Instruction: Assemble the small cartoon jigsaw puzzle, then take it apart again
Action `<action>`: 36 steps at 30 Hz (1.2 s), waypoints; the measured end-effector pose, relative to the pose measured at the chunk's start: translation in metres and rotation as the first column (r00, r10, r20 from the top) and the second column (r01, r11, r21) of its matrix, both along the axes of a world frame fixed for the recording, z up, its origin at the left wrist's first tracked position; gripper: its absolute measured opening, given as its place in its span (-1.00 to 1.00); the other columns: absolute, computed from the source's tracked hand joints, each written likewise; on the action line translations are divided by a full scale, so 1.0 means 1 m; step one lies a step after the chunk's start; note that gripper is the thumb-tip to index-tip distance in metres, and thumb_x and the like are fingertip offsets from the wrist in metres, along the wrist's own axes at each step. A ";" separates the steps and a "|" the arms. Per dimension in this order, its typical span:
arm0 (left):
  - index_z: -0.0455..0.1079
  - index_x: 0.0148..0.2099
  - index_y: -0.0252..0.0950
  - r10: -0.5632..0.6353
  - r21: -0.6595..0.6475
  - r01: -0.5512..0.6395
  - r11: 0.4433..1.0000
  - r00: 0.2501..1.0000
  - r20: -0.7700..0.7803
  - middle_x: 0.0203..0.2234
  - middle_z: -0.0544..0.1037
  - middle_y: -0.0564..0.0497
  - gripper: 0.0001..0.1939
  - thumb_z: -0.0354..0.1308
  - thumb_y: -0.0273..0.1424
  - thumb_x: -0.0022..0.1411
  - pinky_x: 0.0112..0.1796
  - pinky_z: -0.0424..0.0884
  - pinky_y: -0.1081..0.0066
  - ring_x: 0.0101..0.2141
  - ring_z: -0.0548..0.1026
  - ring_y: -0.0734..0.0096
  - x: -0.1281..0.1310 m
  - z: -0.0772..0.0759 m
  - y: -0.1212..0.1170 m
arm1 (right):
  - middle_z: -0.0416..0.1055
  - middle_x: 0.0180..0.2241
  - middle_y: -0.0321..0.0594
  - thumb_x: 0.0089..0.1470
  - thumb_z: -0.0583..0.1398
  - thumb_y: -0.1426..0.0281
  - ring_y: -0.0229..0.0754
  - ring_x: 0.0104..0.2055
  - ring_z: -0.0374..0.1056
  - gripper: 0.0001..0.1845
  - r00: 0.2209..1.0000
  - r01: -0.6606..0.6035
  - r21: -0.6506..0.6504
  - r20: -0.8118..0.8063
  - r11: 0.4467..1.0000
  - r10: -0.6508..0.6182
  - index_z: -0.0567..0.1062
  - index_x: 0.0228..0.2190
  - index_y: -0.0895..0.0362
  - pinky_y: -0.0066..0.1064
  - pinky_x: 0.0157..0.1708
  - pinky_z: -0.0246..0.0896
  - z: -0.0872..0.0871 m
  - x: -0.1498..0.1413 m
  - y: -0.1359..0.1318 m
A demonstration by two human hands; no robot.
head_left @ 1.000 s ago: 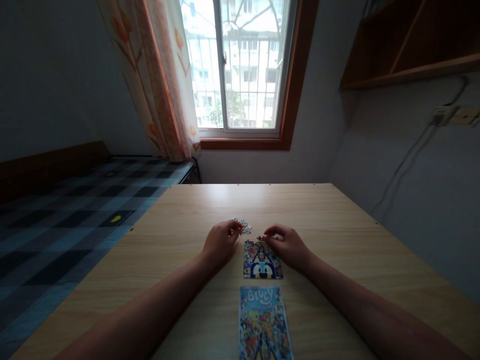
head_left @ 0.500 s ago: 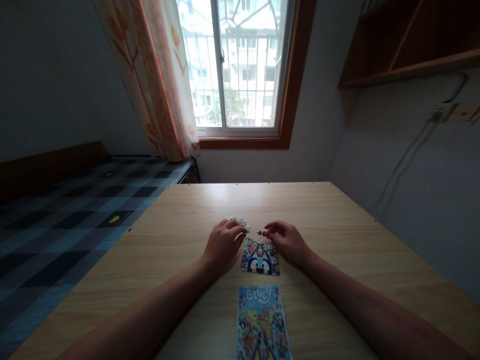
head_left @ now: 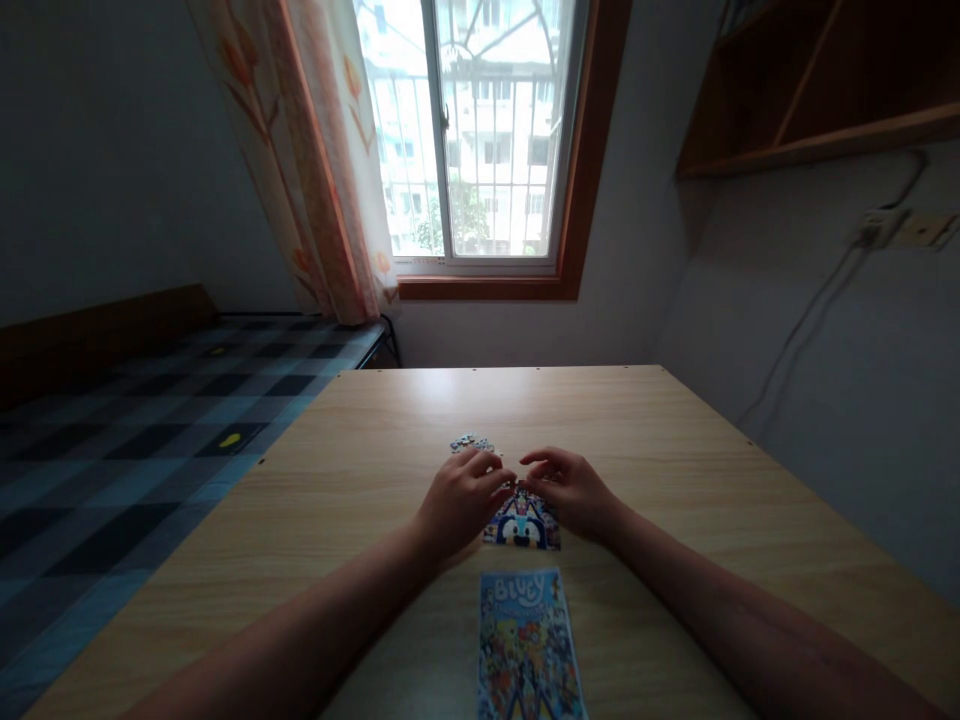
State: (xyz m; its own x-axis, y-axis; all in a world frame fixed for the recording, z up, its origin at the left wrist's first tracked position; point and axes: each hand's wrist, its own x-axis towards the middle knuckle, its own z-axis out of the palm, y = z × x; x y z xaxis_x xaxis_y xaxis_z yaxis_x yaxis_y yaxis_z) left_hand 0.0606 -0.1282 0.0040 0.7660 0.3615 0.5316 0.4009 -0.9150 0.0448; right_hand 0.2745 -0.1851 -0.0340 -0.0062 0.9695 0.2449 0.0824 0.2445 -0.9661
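Curled hands [head_left: 463, 498] [head_left: 576, 493] at flat jigsaw [head_left: 523, 530]; woodgrain tabletop [head_left: 360, 440]

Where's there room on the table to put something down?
The table is bare between the loose pieces and its far edge, left of the left arm towards the bed, and right of the right arm. It's crowded in the middle, with left hand, right hand and puzzle close together, and the Bluey sheet nearer.

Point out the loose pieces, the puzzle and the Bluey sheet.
Loose pieces [head_left: 469, 441]: head view, middle of pile.
Puzzle [head_left: 523, 530]: head view, printed face.
Bluey sheet [head_left: 529, 645]: head view, middle of visible part.
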 end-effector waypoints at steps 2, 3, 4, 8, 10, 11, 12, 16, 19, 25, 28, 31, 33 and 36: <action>0.55 -0.09 -0.16 -0.002 0.013 0.002 1.000 1.000 0.001 -0.22 0.56 -0.04 -0.83 0.14 -0.32 0.39 -0.12 0.43 0.21 -0.19 0.47 0.28 0.000 0.001 0.001 | 0.58 -0.37 -0.18 -0.02 0.40 0.14 -0.14 -0.33 0.50 -0.55 1.000 0.006 0.000 0.006 1.000 -0.006 0.56 -0.14 0.13 -0.32 -0.32 0.42 0.000 0.000 0.001; 0.55 -0.09 -0.16 0.005 0.019 -0.005 1.000 1.000 0.002 -0.22 0.56 -0.03 -0.84 0.14 -0.32 0.39 -0.12 0.43 0.22 -0.19 0.47 0.27 -0.001 0.001 0.002 | 0.58 -0.37 -0.18 0.00 0.39 0.14 -0.15 -0.34 0.50 -0.57 1.000 0.014 0.001 -0.001 1.000 -0.014 0.56 -0.15 0.13 -0.32 -0.33 0.42 0.000 0.000 0.001; 0.55 -0.10 -0.16 0.017 0.021 -0.017 1.000 1.000 0.009 -0.22 0.56 -0.03 -0.84 0.14 -0.33 0.39 -0.13 0.42 0.22 -0.19 0.47 0.27 -0.002 0.001 0.004 | 0.58 -0.37 -0.19 0.01 0.38 0.15 -0.15 -0.34 0.49 -0.59 1.000 0.021 0.002 -0.009 1.000 -0.021 0.57 -0.16 0.12 -0.32 -0.33 0.42 -0.001 0.000 0.001; 0.55 -0.11 -0.19 0.071 -0.013 -0.071 0.997 0.996 0.060 -0.22 0.56 -0.05 -0.85 0.14 -0.36 0.39 -0.13 0.43 0.24 -0.19 0.47 0.27 -0.007 0.003 0.010 | 0.57 -0.39 -0.22 0.04 0.36 0.18 -0.17 -0.37 0.47 -0.68 0.997 0.076 0.026 0.013 0.997 -0.077 0.58 -0.21 0.11 -0.34 -0.35 0.39 -0.004 0.001 0.004; 0.55 -0.11 -0.20 0.079 -0.032 -0.077 0.997 0.993 0.088 -0.22 0.56 -0.05 -0.86 0.16 -0.37 0.38 -0.14 0.44 0.25 -0.19 0.47 0.26 -0.008 0.003 0.013 | 0.57 -0.38 -0.21 0.07 0.34 0.21 -0.15 -0.34 0.48 -0.72 0.990 0.119 0.060 0.067 0.991 -0.123 0.59 -0.21 0.11 -0.31 -0.31 0.38 -0.003 0.003 0.004; 0.55 -0.11 -0.21 0.078 -0.035 -0.075 0.997 0.992 0.098 -0.22 0.56 -0.05 -0.86 0.16 -0.37 0.37 -0.14 0.44 0.25 -0.19 0.47 0.26 -0.008 0.003 0.013 | 0.57 -0.36 -0.19 0.10 0.32 0.22 -0.13 -0.30 0.48 -0.73 0.982 0.147 0.087 0.104 0.985 -0.156 0.60 -0.20 0.10 -0.30 -0.27 0.38 -0.001 0.003 0.003; 0.55 -0.11 -0.21 0.076 -0.036 -0.072 0.997 0.992 0.106 -0.22 0.56 -0.05 -0.86 0.16 -0.37 0.37 -0.14 0.44 0.25 -0.19 0.47 0.26 -0.008 0.003 0.014 | 0.58 -0.32 -0.17 0.12 0.29 0.23 -0.10 -0.24 0.49 -0.74 0.970 0.173 0.120 0.154 0.978 -0.190 0.60 -0.19 0.09 -0.27 -0.23 0.38 0.001 0.004 0.003; 0.55 -0.11 -0.20 0.073 -0.034 -0.070 0.997 0.993 0.096 -0.21 0.56 -0.05 -0.85 0.16 -0.35 0.38 -0.12 0.44 0.24 -0.17 0.48 0.26 -0.006 0.001 0.010 | 0.57 -0.19 -0.11 0.17 0.27 0.23 -0.03 -0.06 0.44 -0.78 0.883 0.185 0.287 0.372 0.940 -0.287 0.63 -0.21 0.06 -0.16 -0.02 0.31 0.013 0.005 -0.002; 0.56 -0.12 -0.18 0.064 -0.034 -0.062 0.998 0.994 0.084 -0.22 0.57 -0.05 -0.85 0.16 -0.33 0.39 -0.11 0.44 0.24 -0.18 0.48 0.26 -0.003 0.001 0.007 | 0.57 -0.21 -0.13 0.16 0.30 0.24 -0.04 -0.06 0.41 -0.83 0.857 0.113 0.360 0.437 0.926 -0.275 0.63 -0.29 0.06 -0.17 0.01 0.27 0.017 0.004 -0.003; 0.57 -0.16 -0.19 0.015 0.005 -0.016 1.000 0.993 0.118 -0.27 0.58 -0.04 -0.85 0.17 -0.33 0.38 -0.15 0.44 0.26 -0.23 0.49 0.29 -0.001 -0.003 0.009 | 0.57 -0.29 -0.16 0.18 0.29 0.28 -0.08 -0.13 0.42 -0.86 0.853 0.078 0.397 0.449 0.915 -0.267 0.61 -0.37 0.07 -0.21 -0.03 0.26 0.016 0.002 -0.002; 0.57 -0.23 -0.19 -0.004 0.017 0.002 1.000 0.989 0.148 -0.30 0.59 -0.01 -0.84 0.16 -0.37 0.38 -0.19 0.44 0.28 -0.27 0.49 0.31 -0.002 -0.005 0.013 | 0.58 -0.30 -0.17 0.18 0.30 0.30 -0.08 -0.15 0.42 -0.87 0.857 0.073 0.395 0.446 0.916 -0.260 0.62 -0.36 0.07 -0.22 -0.06 0.25 0.015 0.003 -0.002; 0.57 -0.27 -0.21 0.075 -0.033 -0.069 0.997 0.974 0.215 -0.32 0.59 -0.01 -0.85 0.19 -0.37 0.35 -0.20 0.44 0.28 -0.27 0.50 0.30 -0.007 -0.004 0.023 | 0.59 -0.30 -0.16 0.20 0.28 0.32 -0.07 -0.16 0.43 -0.87 0.854 0.090 0.398 0.441 0.913 -0.276 0.63 -0.35 0.06 -0.22 -0.08 0.25 0.015 0.005 -0.001; 0.57 -0.29 -0.22 0.186 -0.127 -0.156 0.980 0.944 0.273 -0.34 0.59 -0.02 -0.86 0.22 -0.35 0.33 -0.21 0.44 0.28 -0.28 0.51 0.29 -0.013 -0.003 0.032 | 0.59 -0.30 -0.15 0.22 0.25 0.34 -0.06 -0.15 0.43 -0.85 0.845 0.121 0.396 0.440 0.910 -0.304 0.64 -0.33 0.07 -0.21 -0.08 0.26 0.015 0.006 -0.001; 0.58 -0.31 -0.24 0.351 -0.284 -0.270 0.920 0.890 0.292 -0.37 0.58 -0.02 -0.85 0.25 -0.32 0.29 -0.22 0.44 0.27 -0.33 0.50 0.29 -0.021 -0.003 0.047 | 0.60 -0.29 -0.13 0.22 0.25 0.32 -0.03 -0.13 0.43 -0.83 0.825 0.182 0.383 0.441 0.905 -0.353 0.66 -0.33 0.07 -0.19 -0.07 0.26 0.013 0.009 0.001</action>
